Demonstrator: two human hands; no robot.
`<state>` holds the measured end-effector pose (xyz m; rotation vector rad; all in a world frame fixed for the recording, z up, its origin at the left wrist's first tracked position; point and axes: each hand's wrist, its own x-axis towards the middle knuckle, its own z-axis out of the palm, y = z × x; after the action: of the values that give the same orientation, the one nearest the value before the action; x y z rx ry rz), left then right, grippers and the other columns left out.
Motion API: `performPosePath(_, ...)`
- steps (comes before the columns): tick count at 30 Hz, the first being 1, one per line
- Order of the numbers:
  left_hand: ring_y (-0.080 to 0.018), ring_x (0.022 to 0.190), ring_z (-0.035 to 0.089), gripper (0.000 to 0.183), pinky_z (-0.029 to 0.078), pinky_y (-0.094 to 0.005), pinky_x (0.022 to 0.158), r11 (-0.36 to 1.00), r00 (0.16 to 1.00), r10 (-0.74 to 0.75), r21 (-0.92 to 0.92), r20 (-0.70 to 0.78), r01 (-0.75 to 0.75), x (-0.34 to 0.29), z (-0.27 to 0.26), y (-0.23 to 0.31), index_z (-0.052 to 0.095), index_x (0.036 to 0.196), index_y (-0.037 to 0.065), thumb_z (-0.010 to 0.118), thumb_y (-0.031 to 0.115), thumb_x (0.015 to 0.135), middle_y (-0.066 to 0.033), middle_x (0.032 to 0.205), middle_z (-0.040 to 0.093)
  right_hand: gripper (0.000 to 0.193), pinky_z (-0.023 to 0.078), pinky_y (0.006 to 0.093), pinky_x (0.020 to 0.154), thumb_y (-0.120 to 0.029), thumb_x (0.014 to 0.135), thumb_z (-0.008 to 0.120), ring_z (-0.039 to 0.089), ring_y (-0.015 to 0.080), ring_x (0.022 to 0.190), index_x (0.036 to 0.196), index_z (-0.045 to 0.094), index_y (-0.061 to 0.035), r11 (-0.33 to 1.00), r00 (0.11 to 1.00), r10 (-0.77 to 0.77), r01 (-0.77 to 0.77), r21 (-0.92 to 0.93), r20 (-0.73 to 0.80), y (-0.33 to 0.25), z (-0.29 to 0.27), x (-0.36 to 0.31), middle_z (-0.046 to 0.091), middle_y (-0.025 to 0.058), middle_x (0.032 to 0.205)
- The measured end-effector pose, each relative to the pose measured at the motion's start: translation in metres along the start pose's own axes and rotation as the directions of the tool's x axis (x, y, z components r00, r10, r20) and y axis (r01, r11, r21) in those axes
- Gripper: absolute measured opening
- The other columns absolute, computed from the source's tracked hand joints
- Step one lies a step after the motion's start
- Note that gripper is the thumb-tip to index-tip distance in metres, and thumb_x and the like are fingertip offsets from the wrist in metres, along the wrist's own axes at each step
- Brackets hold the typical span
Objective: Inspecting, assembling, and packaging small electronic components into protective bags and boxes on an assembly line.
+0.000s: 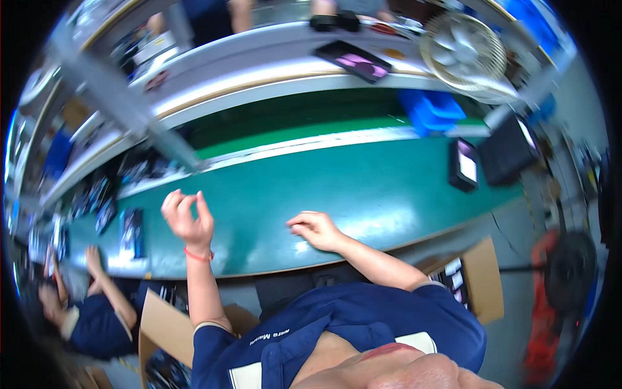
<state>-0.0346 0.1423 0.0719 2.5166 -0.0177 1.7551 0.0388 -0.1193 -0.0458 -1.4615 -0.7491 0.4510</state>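
Note:
My left hand (188, 217) is raised above the green table (259, 188), toward its left part. Its fingers are bent and apart, with nothing visible between them, and a red band (199, 255) circles the wrist. Over the middle of the table, near the front edge, my right hand (317, 231) points leftward with loosely curved fingers. No object shows in it, though its palm side is partly hidden. Neither hand touches the other.
Black boxes (507, 152) and a blue bin (431, 111) stand at the right end. A shelf above carries a fan (462, 52) and a black tray (353, 60). Bagged parts (131, 232) lie left, near a co-worker (103, 318). Open cartons (483, 279) flank me.

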Motion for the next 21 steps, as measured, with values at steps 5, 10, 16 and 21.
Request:
performPosePath(5, -0.0303, 0.096, 0.051, 0.038, 0.049, -0.0511, 0.083, 0.809, 0.712, 0.257, -0.257, -0.653, -0.528, 0.059, -0.021, 0.107, 0.045, 0.113, 0.007, 0.056, 0.034, 0.088, -0.0124, 0.11, 0.046, 0.014, 0.052, 0.0267, 0.066, -0.005, 0.088, 0.058, 0.063, 0.014, 0.074, 0.1, 0.065, -0.0011, 0.99, 0.997, 0.047, -0.039, 0.132, -0.059, -0.006, -0.008, -0.005, 0.064, 0.0082, 0.088)
performPosePath(10, -0.0162, 0.107, 0.046, 0.029, 0.046, -0.032, 0.069, 0.351, 0.59, -0.239, -0.636, -0.771, -0.687, 0.056, -0.052, 0.146, 0.056, 0.113, 0.01, 0.061, 0.019, 0.087, -0.0027, 0.114, 0.051, 0.014, 0.05, 0.0293, 0.063, 0.001, 0.077, 0.061, 0.062, 0.0225, 0.073, 0.09, 0.064, -0.0034, 0.711, 0.723, -0.514, 0.059, -0.701, -0.461, -0.014, -0.071, -0.006, 0.063, 0.011, 0.09)
performPosePath(16, -0.0119, 0.086, 0.046, 0.028, 0.041, -0.0291, 0.066, 0.865, 0.739, 0.38, 0.497, -0.557, -0.07, 0.017, -0.105, 0.107, 0.048, 0.118, 0.01, 0.053, 0.014, 0.091, 0.0006, 0.109, 0.049, 0.05, 0.031, 0.0476, 0.097, -0.02, 0.073, 0.066, 0.044, 0.0369, 0.114, 0.117, 0.052, -0.0034, 0.07, 0.409, -0.794, -0.673, -0.737, -0.449, -0.03, -0.256, -0.095, 0.051, 0.0191, 0.12)
performPosePath(21, -0.0084, 0.077, 0.048, 0.035, 0.04, -0.0297, 0.062, 0.93, 0.682, 0.321, 0.082, -0.657, -0.359, 0.032, -0.097, 0.11, 0.046, 0.122, 0.01, 0.053, 0.005, 0.088, 0.0042, 0.111, 0.048, 0.075, 0.024, 0.0534, 0.104, -0.05, 0.07, 0.072, 0.029, 0.0407, 0.129, 0.129, 0.048, -0.01, 0.224, 0.081, -0.719, -0.913, -0.34, -0.691, -0.017, -0.313, -0.121, 0.031, 0.025, 0.14)
